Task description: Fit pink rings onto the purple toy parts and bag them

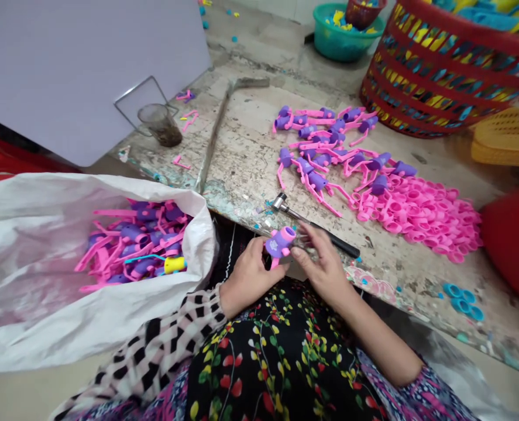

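Note:
My left hand (251, 272) grips a purple and pink plastic piece (278, 242) above my lap, its pink ring end pointing up and right. Beside it, my right hand (323, 260) has its fingers apart, with the thumb and fingertips close to the piece's right side; whether they touch it is unclear. A small hammer (314, 225) with a black handle lies at the table edge just beyond my hands. Purple pieces with pink arms (323, 146) are spread on the table, next to a heap of pink rings (426, 213).
An open white sack (31, 234) with purple and pink pieces stands at the left. On the table (250, 146) are a glass (160, 124), a bent metal bar (215, 137) and several blue rings (463, 301). A red basket (443, 76) and green basin (344, 44) stand farther back.

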`<state>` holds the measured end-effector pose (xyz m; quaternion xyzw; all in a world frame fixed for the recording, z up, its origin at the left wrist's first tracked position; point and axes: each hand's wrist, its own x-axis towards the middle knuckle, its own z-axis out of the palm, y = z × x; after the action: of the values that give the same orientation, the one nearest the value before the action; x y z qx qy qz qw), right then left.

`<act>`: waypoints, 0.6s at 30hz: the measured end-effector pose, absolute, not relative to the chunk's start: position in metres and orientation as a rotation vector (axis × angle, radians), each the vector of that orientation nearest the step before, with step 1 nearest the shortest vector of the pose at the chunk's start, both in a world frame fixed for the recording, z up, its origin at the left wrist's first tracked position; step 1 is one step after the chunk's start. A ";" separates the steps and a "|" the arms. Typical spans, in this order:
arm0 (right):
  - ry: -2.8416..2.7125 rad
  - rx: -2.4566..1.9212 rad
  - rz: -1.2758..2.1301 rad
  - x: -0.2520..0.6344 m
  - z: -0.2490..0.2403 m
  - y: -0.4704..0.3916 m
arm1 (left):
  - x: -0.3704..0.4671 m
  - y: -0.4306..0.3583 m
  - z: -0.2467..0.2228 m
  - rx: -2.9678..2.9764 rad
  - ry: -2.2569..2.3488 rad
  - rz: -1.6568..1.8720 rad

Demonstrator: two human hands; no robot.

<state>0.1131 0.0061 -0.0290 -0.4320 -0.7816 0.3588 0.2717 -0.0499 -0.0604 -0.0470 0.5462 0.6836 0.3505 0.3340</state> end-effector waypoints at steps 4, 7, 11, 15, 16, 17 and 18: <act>-2.427 -1.527 0.165 0.138 -0.048 0.031 | -0.060 -0.060 -0.060 1.284 1.816 0.902; -2.568 -1.510 -0.049 0.151 -0.061 0.041 | -0.063 -0.061 -0.071 1.255 1.862 0.925; -2.690 -1.435 -0.132 0.152 -0.058 0.040 | -0.063 -0.061 -0.080 1.243 1.897 0.940; -2.745 -1.582 -0.060 0.148 -0.043 0.029 | -0.062 -0.060 -0.087 1.259 1.966 0.931; -2.753 -1.637 -0.020 0.148 -0.040 0.026 | -0.062 -0.060 -0.090 1.289 1.987 0.914; -2.757 -1.674 0.035 0.150 -0.037 0.023 | -0.061 -0.060 -0.093 1.321 2.008 0.894; -2.752 -1.686 0.108 0.152 -0.036 0.021 | -0.060 -0.059 -0.096 1.348 2.026 0.875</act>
<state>0.1519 0.0208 -0.0361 -0.5216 -0.8514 0.0335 -0.0438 -0.0599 -0.0592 -0.0958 0.5013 0.7535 0.3253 0.2740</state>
